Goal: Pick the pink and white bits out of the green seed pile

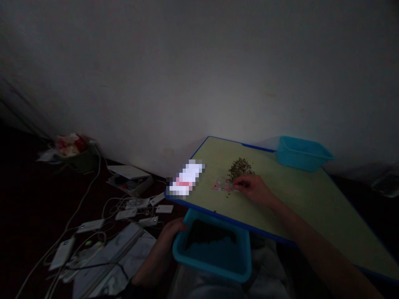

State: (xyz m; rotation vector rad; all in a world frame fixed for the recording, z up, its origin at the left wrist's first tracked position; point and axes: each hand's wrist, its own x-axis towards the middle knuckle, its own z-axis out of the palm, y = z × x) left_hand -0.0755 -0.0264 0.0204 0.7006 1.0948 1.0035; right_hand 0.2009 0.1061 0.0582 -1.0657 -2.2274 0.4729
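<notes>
My left hand [173,231] grips the left rim of a blue plastic basin [215,265] just below the table's front edge. A dark mass [208,233] lies inside the basin, too dim to identify. Over the table, my right hand [253,187] has its thumb and fingers pinched together. The fingertips are at the right end of a small clear plastic bag with pink print [222,185]; what they hold is too small to make out. Just behind them spreads a pile of small brown grains [240,167], with a few loose bits nearer me.
The pale yellow table [311,203] has a blue edge. A pixelated bright phone-like screen [186,178] lies at its left corner, and a second blue basin [304,153] stands at the back right. Chargers and cables [131,209] clutter the floor at left, near a bin [81,160].
</notes>
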